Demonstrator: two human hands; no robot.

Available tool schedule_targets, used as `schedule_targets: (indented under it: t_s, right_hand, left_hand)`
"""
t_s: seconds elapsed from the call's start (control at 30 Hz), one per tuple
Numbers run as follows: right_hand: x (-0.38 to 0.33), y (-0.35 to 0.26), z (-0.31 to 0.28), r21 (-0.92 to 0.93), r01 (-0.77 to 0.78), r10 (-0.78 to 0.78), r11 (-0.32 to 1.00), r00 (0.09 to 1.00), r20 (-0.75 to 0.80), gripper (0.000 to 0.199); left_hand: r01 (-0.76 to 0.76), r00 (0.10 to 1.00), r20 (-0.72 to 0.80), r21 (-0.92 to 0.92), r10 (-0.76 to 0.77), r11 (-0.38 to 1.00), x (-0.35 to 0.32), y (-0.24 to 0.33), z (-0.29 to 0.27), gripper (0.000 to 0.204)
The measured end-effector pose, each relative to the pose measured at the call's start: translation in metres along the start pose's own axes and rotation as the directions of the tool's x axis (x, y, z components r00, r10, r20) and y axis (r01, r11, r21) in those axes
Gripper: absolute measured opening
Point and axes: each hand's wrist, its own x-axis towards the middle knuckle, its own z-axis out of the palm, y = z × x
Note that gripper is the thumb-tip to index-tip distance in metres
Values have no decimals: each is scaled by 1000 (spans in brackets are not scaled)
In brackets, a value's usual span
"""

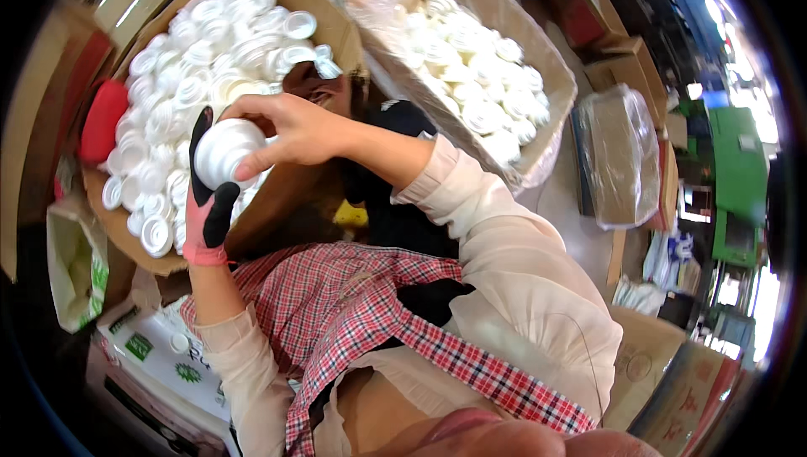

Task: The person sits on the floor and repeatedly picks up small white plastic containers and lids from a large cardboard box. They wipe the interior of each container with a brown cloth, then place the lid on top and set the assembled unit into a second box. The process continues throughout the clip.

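Observation:
A white, round, stepped plastic lid is held between my two hands over the near part of a large cardboard box. My left hand, in a pink glove with black fingers, cups it from the left and below. From the right, my bare right hand grips its edge, the thumb lying on the lid's face. Heaped white plastic lids of similar shape fill the box beneath. Part of the left fingers is hidden behind the lid.
Right of the first box stands a second carton lined with clear plastic, heaped with white parts. A red object leans at the left rim above a white-and-green bag. A plastic-wrapped carton and a green machine stand right.

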Motion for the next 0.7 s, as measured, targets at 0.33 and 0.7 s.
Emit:
schedule_targets:
  t_s: [0.33, 0.7]
  right_hand:
    - [-303, 104, -252, 45, -748, 226, 663, 142, -964, 61]
    - [-330, 154, -265, -244, -970, -117, -9, 243, -963, 67]
  left_hand:
    - [397, 892, -126, -240, -434, 886, 2, -32, -14, 44]
    - [334, 857, -273, -351, -437, 875, -6, -48, -40, 39]
